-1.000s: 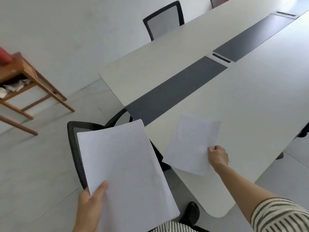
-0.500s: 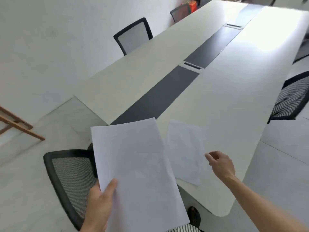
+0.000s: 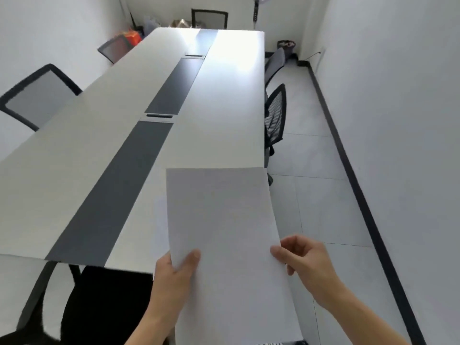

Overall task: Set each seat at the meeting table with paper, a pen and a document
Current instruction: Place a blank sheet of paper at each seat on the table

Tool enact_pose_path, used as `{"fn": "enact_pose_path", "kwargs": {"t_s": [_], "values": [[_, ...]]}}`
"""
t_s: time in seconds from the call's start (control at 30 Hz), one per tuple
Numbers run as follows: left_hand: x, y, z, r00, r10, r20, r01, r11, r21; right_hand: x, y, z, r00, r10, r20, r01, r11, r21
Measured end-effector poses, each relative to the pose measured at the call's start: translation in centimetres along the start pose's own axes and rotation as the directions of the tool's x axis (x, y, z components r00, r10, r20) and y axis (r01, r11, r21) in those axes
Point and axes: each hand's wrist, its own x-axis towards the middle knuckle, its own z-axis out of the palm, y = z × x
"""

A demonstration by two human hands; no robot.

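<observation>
A stack of blank white paper (image 3: 224,220) is held upright over the near right corner of the long white meeting table (image 3: 224,108). My left hand (image 3: 171,277) grips the stack's lower left edge with the thumb on top. At the stack's right edge, my right hand (image 3: 306,262) has its fingers curled and its thumb tip on the paper, pinching it. A single sheet (image 3: 160,220) lies on the table behind the stack, only a pale sliver showing. No pen or document is in view.
A dark strip (image 3: 139,165) with cable slots runs down the table's middle. Mesh chairs stand at the left (image 3: 37,95), the right (image 3: 276,115), the far end (image 3: 209,18) and right below me (image 3: 104,295). A narrow floor aisle (image 3: 318,158) runs along the right wall.
My right hand let go of the single sheet on the table and came back to the stack's right edge. My view swung right, now looking down the table's length.
</observation>
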Motion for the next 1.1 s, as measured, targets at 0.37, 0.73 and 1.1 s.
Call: {"fn": "enact_pose_path", "kwargs": {"t_s": [0.37, 0.73, 1.1], "values": [[-3.2, -0.3, 21.5, 0.967, -0.035, 0.252, 0.018, 0.998, 0.067, -1.9, 4.2, -23.0, 0.99, 0.071, -0.123, -0.054, 0.989, 0.141], [1.3, -0.9, 34.5, 0.973, -0.04, 0.229, 0.012, 0.993, 0.12, 4.9, 6.8, -37.2, 0.9, 0.17, -0.402, -0.071, 0.966, 0.25], [18.1, 6.0, 46.8, 0.977, -0.022, 0.214, 0.01, 0.998, 0.058, 21.0, 1.2, -45.5, 0.837, 0.189, -0.514, -0.022, 0.95, 0.313]]}}
